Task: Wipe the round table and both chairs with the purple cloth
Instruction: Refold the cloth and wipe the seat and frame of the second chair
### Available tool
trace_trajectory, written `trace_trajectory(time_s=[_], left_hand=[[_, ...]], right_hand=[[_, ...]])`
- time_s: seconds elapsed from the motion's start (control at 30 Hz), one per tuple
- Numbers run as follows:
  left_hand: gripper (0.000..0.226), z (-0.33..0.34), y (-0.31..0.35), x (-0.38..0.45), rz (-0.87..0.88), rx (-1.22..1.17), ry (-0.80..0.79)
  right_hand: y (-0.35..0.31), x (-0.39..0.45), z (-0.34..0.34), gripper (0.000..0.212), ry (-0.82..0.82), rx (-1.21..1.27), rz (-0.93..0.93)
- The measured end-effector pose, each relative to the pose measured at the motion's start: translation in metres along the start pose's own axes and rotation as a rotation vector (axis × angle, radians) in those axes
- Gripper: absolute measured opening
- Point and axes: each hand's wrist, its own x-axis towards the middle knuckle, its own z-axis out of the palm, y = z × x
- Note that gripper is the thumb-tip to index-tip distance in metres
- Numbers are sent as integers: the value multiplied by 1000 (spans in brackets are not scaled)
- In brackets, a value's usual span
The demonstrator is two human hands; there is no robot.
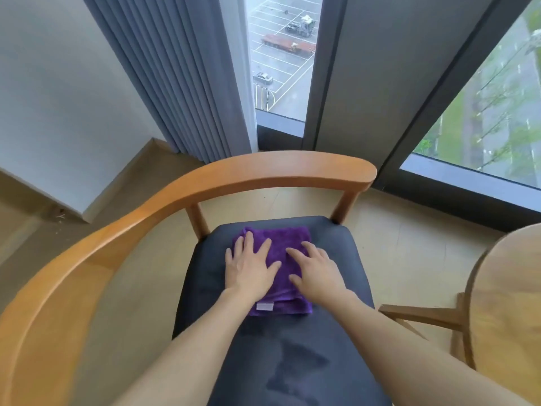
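Both hands, left point(248, 269) and right point(317, 272), press flat on purple cloth point(281, 244) | chair point(263, 361) seat, frame centre | round bench point(506, 303) at right edge

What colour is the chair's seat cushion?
Dark navy, almost black, under the purple cloth; the seat cushion shows in the head view.

No legible text — cloth tag point(265, 306) blank, unreadable.
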Motion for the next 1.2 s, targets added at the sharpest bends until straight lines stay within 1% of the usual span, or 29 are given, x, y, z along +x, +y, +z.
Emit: trace_trajectory(time_s=[0.03, 0.1, 0.13, 0.2, 0.23, 0.27, 0.3, 0.37, 0.43, 0.47, 0.53, 0.6, 0.67, 0.77, 0.83, 0.9, 0.93, 1.0, 1.03, 1.07, 1.1, 1.13, 1.17, 1.2], left_hand=[[70, 19, 6, 3, -25, 2, 20], [79, 45, 15, 7, -54, -15, 86], [78, 51, 15, 7, -41, -36, 137], [66, 53, 1, 6, 19, -101, 269], [59, 50, -14, 3, 36, -123, 329], [54, 47, -32, 0, 26, -128, 365], [52, 45, -51, -2, -5, -123, 371], [50, 44, -84, -5, -42, -121, 332], [48, 46, -101, -6, 8, -143, 312], [46, 45, -104, -4, 23, -161, 314], [42, 41, -107, 3, -8, -187, 333], [39, 34, -100, 10, -45, -175, 369], [34, 27, -84, 15, -37, -142, 393], [26, 24, -71, 24, -16, -42, 387], [25, 20, -75, 28, -30, -43, 377], [24, 17, -84, 27, 1, -74, 352], [23, 16, -88, 26, 29, -105, 344], [24, 14, -97, 24, 32, -250, 357], [27, 12, -102, 23, -21, -362, 371], [30, 8, -108, 22, -103, -482, 384], [32, 3, -113, 23, -189, -590, 386], [35, 1, -118, 25, -251, -663, 377], [39, -1, -123, 26, -281, -677, 352], [42, -1, -125, 24, -280, -638, 314]], right_hand=[[3, 1, 13, 65, 46, -24, -10], [5, 4, 26, 60, 186, -85, -26], [5, 5, 30, 59, 278, -126, -45], [0, 10, 38, 63, 434, -145, -92], [-6, 13, 40, 69, 441, -123, -110], [-14, 17, 42, 74, 415, -95, -118], [-24, 22, 47, 80, 371, -67, -109], [-46, 36, 62, 92, 297, -59, -51], [-65, 47, 75, 101, 303, -97, 11], [-72, 51, 79, 101, 333, -113, 34], [-80, 55, 84, 94, 397, -138, 42], [-79, 56, 84, 86, 424, -139, 26], [-76, 57, 81, 79, 445, -130, 8], [-70, 60, 77, 72, 486, -143, -2], [-64, 62, 73, 67, 516, -159, -22], [-56, 68, 67, 61, 522, -196, -27], [-54, 74, 61, 59, 516, -199, 6], [-62, 95, 51, 52, 526, -128, 160], [-74, 107, 47, 46, 538, -81, 245], [-90, 115, 46, 45, 533, -73, 271], [-107, 121, 47, 49, 523, -99, 214], [-125, 123, 54, 50, 516, -133, 113], [-140, 123, 63, 44, 528, -153, 8], [-152, 120, 72, 35, 538, -145, -62]])
